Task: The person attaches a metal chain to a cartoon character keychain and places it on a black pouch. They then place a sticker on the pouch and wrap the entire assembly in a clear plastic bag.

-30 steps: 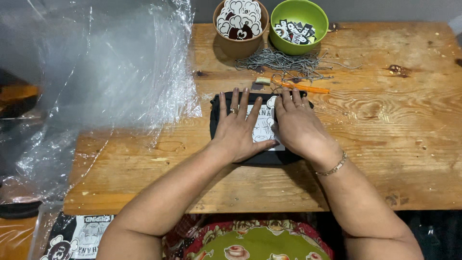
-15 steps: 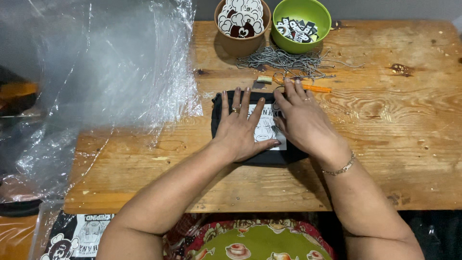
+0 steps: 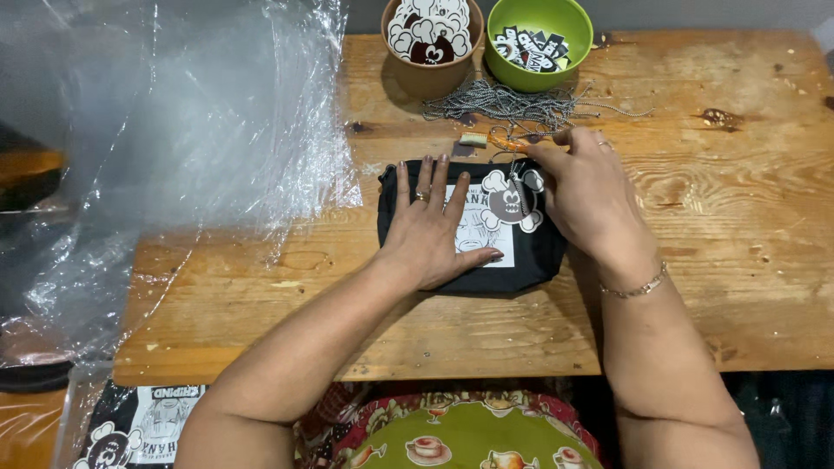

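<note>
Covering the black pouch (image 3: 530,260), left hand (image 3: 430,230) lies spread; right hand (image 3: 586,195) pinches hidden tag string.

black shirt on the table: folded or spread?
Folded. The black garment lies as a compact rectangle under the left hand, print panel facing up.

your folded garment (image 3: 469,260) lies on the table (image 3: 738,260), near its middle. your left hand (image 3: 432,234) rests flat on it, your right hand (image 3: 586,195) at its right edge, by the cutout tag (image 3: 511,198) on top. behind it lie loose chains (image 3: 512,104), then two bowls (image 3: 539,39) side by side. plastic sheeting (image 3: 174,148) spreads to your left.
</note>
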